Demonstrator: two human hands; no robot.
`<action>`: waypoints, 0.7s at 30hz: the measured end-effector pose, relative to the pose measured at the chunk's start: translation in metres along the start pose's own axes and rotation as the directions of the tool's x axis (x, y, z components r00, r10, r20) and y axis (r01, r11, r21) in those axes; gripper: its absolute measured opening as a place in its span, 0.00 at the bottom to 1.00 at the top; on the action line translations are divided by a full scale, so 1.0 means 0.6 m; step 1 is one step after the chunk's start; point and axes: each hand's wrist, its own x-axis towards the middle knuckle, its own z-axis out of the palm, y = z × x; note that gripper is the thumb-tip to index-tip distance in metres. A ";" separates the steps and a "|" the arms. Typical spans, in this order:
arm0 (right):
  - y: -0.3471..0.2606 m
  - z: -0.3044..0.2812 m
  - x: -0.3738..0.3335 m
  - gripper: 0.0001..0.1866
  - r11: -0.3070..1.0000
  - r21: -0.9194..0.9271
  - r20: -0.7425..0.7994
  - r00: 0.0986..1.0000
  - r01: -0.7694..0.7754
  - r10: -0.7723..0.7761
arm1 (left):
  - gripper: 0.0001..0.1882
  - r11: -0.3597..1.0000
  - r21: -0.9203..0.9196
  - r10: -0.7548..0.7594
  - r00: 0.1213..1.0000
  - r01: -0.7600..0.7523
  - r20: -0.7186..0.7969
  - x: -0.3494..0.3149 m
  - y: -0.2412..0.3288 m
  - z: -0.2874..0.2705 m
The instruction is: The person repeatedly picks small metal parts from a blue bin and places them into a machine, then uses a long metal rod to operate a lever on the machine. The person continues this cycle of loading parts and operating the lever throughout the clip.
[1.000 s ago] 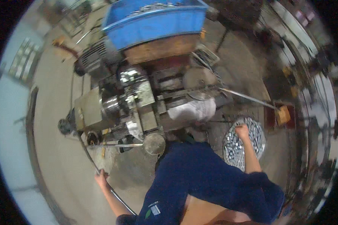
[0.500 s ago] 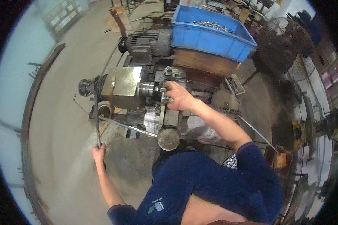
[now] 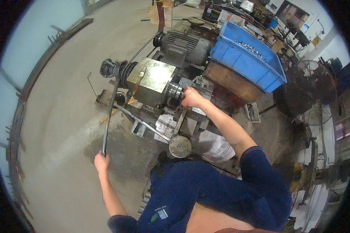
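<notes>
while right hand (image 3: pixel 192 98) adjoins spindle (image 3: pixel 174 92), contact unclear (hidden)

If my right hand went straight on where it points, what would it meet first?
Probably the shiny round spindle just left of your right hand, though the picture leaves depth and any contact unclear.

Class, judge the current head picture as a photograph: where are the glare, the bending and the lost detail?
Head view: glare whitens part of the metal box; in the fisheye head view, the dark strip along the blue wall looks bowed, and the corners are black; in the head view, a shine runs along the lever in the left hand, while the right hand hides what it touches.
</notes>
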 end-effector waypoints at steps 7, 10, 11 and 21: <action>0.001 0.014 0.012 0.12 0.976 0.151 -0.006 0.987 -0.158 0.161 | 0.13 0.993 -0.106 -0.048 0.992 0.061 0.120 0.032 -0.043 0.035; -0.029 0.000 0.024 0.11 0.946 0.165 -0.004 0.958 -0.281 0.285 | 0.12 0.998 0.003 -0.061 0.994 0.061 0.091 0.013 -0.008 0.002; -0.035 -0.002 0.025 0.11 0.947 0.143 -0.044 0.953 -0.289 0.298 | 0.12 0.998 0.000 -0.060 0.995 0.060 0.084 0.011 -0.002 -0.002; -0.012 0.036 0.019 0.08 0.995 0.065 -0.373 0.922 -0.080 0.098 | 0.10 0.998 0.059 -0.010 0.996 0.005 0.086 0.048 -0.014 -0.012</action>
